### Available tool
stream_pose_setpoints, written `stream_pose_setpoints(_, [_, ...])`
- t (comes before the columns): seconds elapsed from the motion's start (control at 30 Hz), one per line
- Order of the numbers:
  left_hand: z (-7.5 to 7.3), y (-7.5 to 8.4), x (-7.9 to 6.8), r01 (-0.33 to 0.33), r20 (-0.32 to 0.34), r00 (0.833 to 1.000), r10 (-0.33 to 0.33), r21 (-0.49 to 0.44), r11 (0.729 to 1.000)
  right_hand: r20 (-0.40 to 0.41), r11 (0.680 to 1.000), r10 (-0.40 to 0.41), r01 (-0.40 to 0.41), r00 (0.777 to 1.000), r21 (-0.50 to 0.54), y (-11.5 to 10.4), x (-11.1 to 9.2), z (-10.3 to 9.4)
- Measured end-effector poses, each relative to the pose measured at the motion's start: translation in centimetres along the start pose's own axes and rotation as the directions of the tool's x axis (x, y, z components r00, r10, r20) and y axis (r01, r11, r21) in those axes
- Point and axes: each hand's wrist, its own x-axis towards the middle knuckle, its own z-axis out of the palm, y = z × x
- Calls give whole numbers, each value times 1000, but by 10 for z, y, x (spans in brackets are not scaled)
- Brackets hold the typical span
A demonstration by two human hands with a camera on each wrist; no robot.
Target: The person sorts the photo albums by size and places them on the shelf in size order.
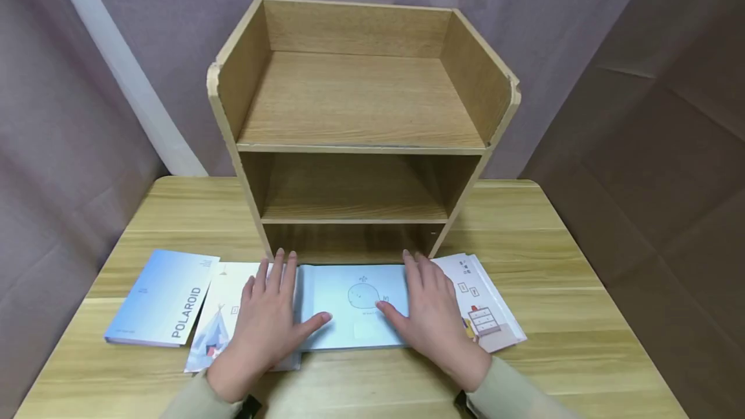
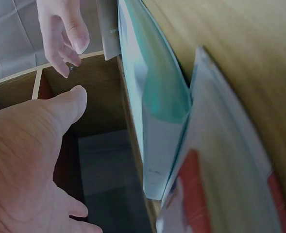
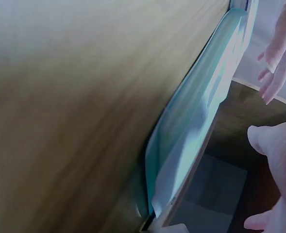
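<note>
A light blue book (image 1: 362, 328) with a small line drawing lies flat in front of the shelf. Over its left side, my left hand (image 1: 266, 321) is held with fingers spread and straight, overlapping a white picture book (image 1: 218, 335) with a tent drawing. My right hand (image 1: 433, 319) is spread over the light blue book's right side, beside another white picture book (image 1: 485, 309) showing a chest of drawers. Both wrist views show a gap between the hands and the books, and neither the left hand (image 2: 31, 155) nor the right hand (image 3: 278, 165) holds anything.
A wooden shelf unit (image 1: 361, 147) stands upright just behind the row of books. At the far left lies a blue book marked POLAROID (image 1: 160, 296). Grey curtains (image 1: 559, 18) hang around the wooden table (image 1: 559, 315).
</note>
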Motion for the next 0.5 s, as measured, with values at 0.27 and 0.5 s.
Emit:
stream_pose_setpoints(0.27, [6, 1, -2, 2, -38, 999, -7, -137, 991, -32, 985, 107, -102, 994, 141, -5, -6, -2])
stream_pose_setpoints(0.5, [6, 2, -2, 93, 49, 996, -81, -337, 937, 21, 941, 223, -221, 974, 255, -11, -11, -3])
